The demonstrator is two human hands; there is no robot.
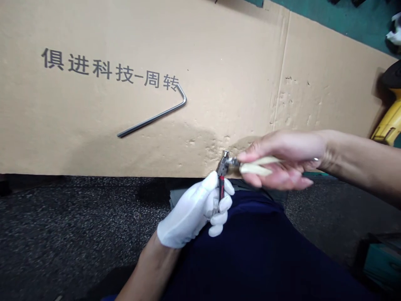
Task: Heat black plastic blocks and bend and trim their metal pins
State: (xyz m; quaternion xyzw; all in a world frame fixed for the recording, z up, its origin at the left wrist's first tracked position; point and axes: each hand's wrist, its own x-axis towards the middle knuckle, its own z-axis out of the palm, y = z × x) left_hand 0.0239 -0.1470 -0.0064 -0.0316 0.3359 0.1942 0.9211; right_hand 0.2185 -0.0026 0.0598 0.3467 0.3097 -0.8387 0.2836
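Observation:
My left hand (194, 209), in a white glove, is closed round the red-and-black handles of a pair of pliers (222, 169). Their jaws point up at the cardboard's near edge, and a small shiny metal piece (225, 154) with a flat head stands at the tips. My right hand (291, 154), ungloved, grips a second pair of pliers (258, 167) with cream handles. Its metal head reaches left to the jaws of the first pair; blur hides exactly what it touches. A bent hex key (150, 120) lies on the cardboard, up and left of both hands.
Printed cardboard (94, 125) covers the work surface, dented near my right hand. A yellow-and-black tool (388, 117) lies at the right edge. Green surface (328, 19) shows behind. Speckled floor (94, 221) lies below the near edge, with a teal object (382, 263) at lower right.

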